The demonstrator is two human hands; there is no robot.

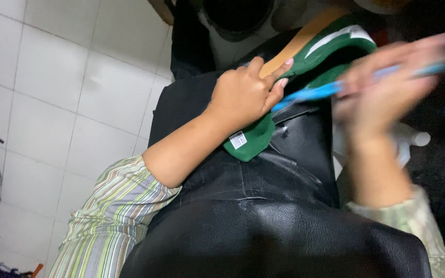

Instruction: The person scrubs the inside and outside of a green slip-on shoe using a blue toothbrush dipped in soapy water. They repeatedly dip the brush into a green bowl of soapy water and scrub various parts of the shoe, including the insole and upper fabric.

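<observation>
My left hand (245,95) grips a green shoe (330,54) with a white stripe and a tan sole, holding it over my lap. A white tag shows on the shoe's green tongue (248,139) below my palm. My right hand (387,87), blurred by motion, holds a blue toothbrush-like brush (315,92) whose tip reaches the shoe beside my left fingers. Both forearms come out of striped sleeves.
A black leather apron (263,216) covers my lap. White floor tiles (63,92) spread to the left. A white bottle (413,139) lies behind my right wrist. Dark objects sit at the top edge and a grey item at the far left.
</observation>
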